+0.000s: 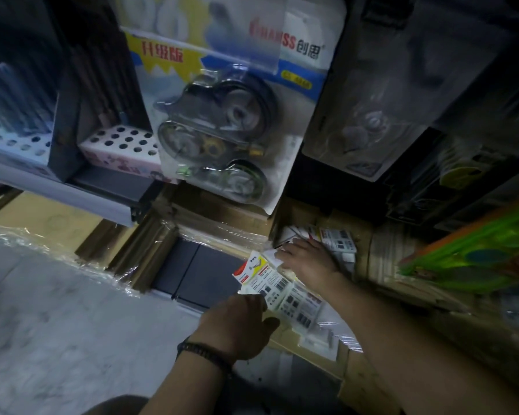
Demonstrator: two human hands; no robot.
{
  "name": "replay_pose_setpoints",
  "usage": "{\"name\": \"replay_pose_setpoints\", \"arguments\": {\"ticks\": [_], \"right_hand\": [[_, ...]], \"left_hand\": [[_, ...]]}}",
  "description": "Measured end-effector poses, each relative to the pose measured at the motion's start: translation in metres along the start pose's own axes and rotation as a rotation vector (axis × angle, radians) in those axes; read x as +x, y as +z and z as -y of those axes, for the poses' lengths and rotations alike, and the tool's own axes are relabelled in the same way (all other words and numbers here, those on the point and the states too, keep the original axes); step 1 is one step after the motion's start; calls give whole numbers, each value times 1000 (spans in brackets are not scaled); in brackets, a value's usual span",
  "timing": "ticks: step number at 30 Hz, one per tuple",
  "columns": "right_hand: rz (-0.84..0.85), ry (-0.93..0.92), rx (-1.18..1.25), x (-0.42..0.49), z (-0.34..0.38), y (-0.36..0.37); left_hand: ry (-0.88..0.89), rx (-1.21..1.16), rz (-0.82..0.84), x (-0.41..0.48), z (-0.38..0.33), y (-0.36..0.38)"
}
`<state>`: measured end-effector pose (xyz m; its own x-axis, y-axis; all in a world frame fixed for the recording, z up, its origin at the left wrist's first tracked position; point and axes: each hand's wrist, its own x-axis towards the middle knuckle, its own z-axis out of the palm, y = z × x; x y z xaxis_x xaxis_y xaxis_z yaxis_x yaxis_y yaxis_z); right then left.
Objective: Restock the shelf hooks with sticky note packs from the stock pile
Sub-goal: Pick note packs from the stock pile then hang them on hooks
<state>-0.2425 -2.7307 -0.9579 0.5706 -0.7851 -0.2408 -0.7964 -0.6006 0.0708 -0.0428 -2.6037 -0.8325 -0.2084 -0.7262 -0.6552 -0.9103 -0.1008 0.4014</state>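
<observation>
Low in the view, my left hand (240,320) grips a fanned bunch of sticky note packs (274,287), white cards with red and yellow print and barcodes. My right hand (307,256) reaches down into an open cardboard box (363,244), its fingers on the loose packs (337,241) of the stock pile inside. Whether the right hand grips one of them is not visible. Both hands are close together, the right one just beyond the left.
Hanging blister packs of correction tape (222,115) fill the shelf above the box, with darker packs (387,100) to the right. White perforated pen holders (120,145) stand at the left. Plastic-wrapped cartons (150,250) and grey floor (57,310) lie lower left; a green package (474,253) leans at right.
</observation>
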Motion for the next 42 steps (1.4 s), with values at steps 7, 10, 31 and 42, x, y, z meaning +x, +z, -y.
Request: {"name": "replay_pose_setpoints", "arguments": {"ticks": [7, 10, 31, 42], "right_hand": [[137, 39, -80, 2, 10, -7], [142, 21, -9, 9, 4, -18], [-653, 635, 1121, -128, 78, -92], [-1043, 943, 1591, -228, 117, -158]], "left_hand": [[3, -39, 4, 8, -2, 6], [-4, -32, -6, 9, 0, 4], [44, -328, -26, -11, -31, -15], [390, -1212, 53, -100, -59, 2]]}}
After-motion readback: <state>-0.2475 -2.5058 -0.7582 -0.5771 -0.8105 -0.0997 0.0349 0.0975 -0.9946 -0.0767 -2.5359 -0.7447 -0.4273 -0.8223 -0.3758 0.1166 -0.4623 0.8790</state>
